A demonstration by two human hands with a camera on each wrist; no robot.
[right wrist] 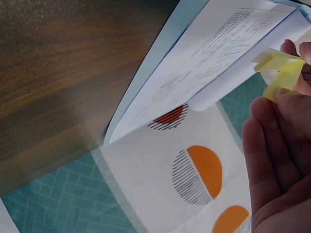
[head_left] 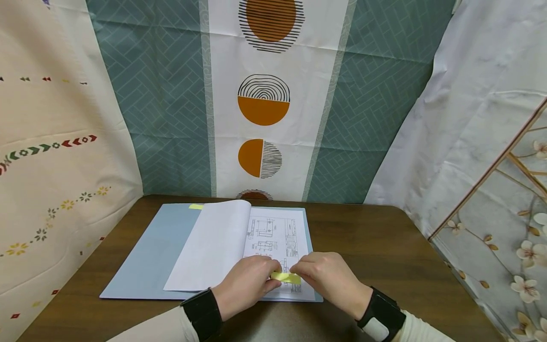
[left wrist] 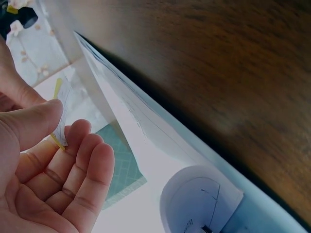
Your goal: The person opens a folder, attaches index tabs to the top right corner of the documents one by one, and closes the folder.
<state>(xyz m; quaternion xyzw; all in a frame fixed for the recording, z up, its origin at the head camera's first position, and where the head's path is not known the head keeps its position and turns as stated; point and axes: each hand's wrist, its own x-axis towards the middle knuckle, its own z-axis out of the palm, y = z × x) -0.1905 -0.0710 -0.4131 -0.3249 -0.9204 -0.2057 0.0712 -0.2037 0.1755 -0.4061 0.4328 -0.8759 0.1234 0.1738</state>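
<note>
Both hands meet over the lower part of a printed technical drawing (head_left: 279, 235). Between them is a small pad of yellow sticky notes (head_left: 288, 278), pale on one side in the left wrist view. My left hand (head_left: 252, 280) pinches its left end between thumb and index finger, the other fingers loosely bent. The right end is pinched by my right hand (head_left: 329, 280). Seen from the right wrist, the yellow paper (right wrist: 284, 73) splays apart between the two hands. Beneath lies an open light-blue folder (head_left: 145, 256), its turned white sheet (head_left: 209, 242) curling up along the middle.
A yellow strip (head_left: 196, 206) sticks out at the top of the turned sheet. The folder lies on a dark brown wooden table (head_left: 363, 237). Patterned cloths hang behind (head_left: 171, 95) and on both sides. Each wrist wears a black band.
</note>
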